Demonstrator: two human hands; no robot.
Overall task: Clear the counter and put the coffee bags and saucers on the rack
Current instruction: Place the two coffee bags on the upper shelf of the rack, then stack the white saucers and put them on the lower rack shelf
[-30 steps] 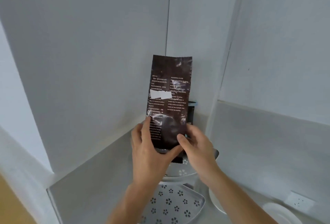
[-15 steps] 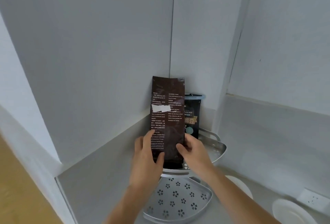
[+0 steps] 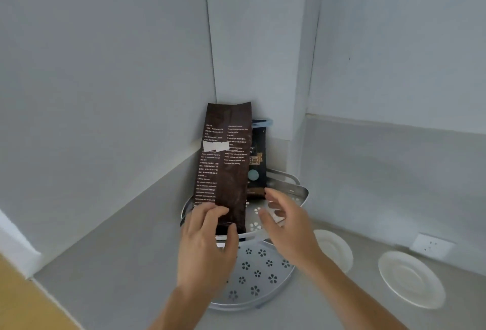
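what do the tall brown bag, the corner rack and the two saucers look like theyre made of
Brown coffee bag: glossy foil or plastic laminate, judging by its sheen and creases.
Corner rack: probably stainless steel, a grey metallic shine with punched flower holes.
Saucers: likely glazed white ceramic, smooth with soft highlights, though plastic cannot be ruled out.

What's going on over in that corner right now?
A person is standing a brown coffee bag on the upper tier of a corner rack, in front of a dark coffee bag already there. The left hand grips the brown bag's base; the right hand is open beside it, not touching. The perforated lower tier holds nothing visible. Two white saucers sit on the counter.
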